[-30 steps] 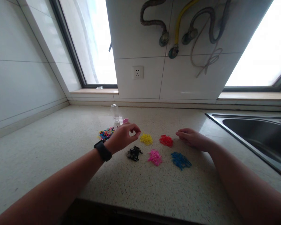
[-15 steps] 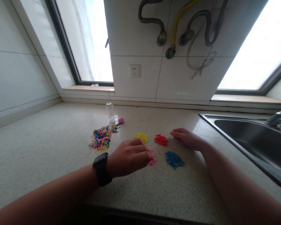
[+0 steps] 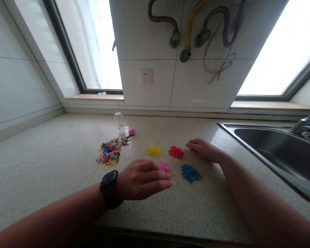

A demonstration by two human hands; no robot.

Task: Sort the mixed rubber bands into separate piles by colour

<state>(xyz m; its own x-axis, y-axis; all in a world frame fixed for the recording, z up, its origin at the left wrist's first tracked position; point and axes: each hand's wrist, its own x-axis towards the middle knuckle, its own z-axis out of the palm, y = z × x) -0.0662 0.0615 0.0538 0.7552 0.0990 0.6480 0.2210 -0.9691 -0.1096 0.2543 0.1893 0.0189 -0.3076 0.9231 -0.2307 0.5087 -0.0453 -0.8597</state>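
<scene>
The left hand (image 3: 142,181) extends rightward over the bench (image 3: 196,210), fingers nearly straight; a yellow band (image 3: 173,183) shows at their tips, near the pink pile (image 3: 165,167); whether gripped, and its long axis, cannot be told. The right hand (image 3: 204,151) curls beside the red pile (image 3: 176,152), any hold hidden.

Overexposed windows (image 3: 89,44) (image 3: 263,51) backlight the dim, slightly soft, wide-angle-stretched scene.

Yellow pile (image 3: 154,151), red pile (image 3: 176,152), pink pile (image 3: 165,167), blue pile (image 3: 190,173), multicoloured pile (image 3: 110,151), black watch (image 3: 110,192), pale countertop (image 3: 165,213) with dark speckles
</scene>
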